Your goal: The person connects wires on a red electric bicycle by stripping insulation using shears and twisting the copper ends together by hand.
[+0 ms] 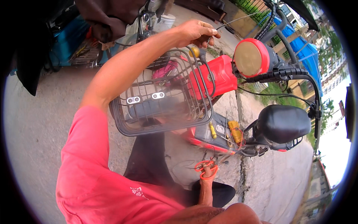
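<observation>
My left hand (196, 33) is raised beyond the wire basket, its fingers pinched on the end of a thin dark cable (238, 19). The cable runs off to the right toward the handlebar. Low in the view, my right hand (207, 172) has its fingers through the orange handles of a pair of scissors (204, 164); their blades are hard to make out. Between my arms stands a red electric scooter with a black wire basket (164, 131), a red front panel (214, 77) and a round headlight (248, 58). Loose wires hang near the scissors.
On the scooter's footboard (207, 130) lie a yellow-handled screwdriver (212, 130) and a yellow meter-like device (235, 131) with leads. A black seat (284, 124) is at the right. A blue vehicle (69, 43) and a white bucket (165, 22) stand at the upper left.
</observation>
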A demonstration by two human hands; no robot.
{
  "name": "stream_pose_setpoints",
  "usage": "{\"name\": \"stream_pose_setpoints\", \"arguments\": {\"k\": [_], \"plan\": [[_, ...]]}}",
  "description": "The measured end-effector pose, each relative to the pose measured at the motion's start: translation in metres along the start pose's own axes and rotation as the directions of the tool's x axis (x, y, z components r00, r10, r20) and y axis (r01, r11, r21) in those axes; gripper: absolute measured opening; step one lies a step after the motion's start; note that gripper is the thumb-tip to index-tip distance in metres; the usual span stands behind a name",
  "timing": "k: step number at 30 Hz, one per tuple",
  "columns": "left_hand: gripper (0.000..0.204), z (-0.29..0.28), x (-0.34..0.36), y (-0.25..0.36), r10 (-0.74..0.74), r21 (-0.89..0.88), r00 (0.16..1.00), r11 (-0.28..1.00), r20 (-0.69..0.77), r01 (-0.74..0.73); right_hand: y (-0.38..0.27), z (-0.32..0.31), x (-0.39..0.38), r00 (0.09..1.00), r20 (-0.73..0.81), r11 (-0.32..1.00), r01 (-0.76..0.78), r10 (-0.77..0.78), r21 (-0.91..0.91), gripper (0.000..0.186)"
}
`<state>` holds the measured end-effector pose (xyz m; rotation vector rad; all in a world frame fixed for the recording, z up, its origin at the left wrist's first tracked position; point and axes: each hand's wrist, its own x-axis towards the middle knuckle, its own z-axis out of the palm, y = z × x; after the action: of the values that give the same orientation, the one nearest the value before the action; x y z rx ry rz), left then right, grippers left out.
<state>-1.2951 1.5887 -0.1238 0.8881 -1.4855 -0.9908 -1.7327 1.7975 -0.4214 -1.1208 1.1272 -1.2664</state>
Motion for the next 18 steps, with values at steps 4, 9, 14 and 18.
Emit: {"name": "stream_pose_setpoints", "arguments": {"k": [4, 9, 14, 18], "plan": [[0.043, 0.011, -0.012, -0.002, -0.003, -0.088, 0.995, 0.996, 0.096, 0.012, -0.007, -0.004, 0.001, 0.993, 0.081, 0.993, 0.086, -0.08, -0.078, 0.029], [0.044, 0.019, -0.015, -0.007, -0.002, -0.085, 0.988, 0.996, 0.156, 0.015, -0.025, -0.005, -0.001, 0.973, 0.164, 0.956, 0.197, -0.163, -0.217, 0.056], [0.044, 0.023, -0.016, -0.009, -0.012, -0.026, 0.989, 1.0, 0.145, 0.016, -0.034, -0.007, -0.001, 0.923, 0.272, 0.862, 0.359, -0.272, -0.357, 0.061], [0.043, 0.026, -0.019, -0.009, -0.022, -0.036, 0.987, 0.999, 0.158, 0.028, -0.063, 0.013, 0.005, 0.815, 0.402, 0.697, 0.571, -0.418, -0.434, 0.058]]}}
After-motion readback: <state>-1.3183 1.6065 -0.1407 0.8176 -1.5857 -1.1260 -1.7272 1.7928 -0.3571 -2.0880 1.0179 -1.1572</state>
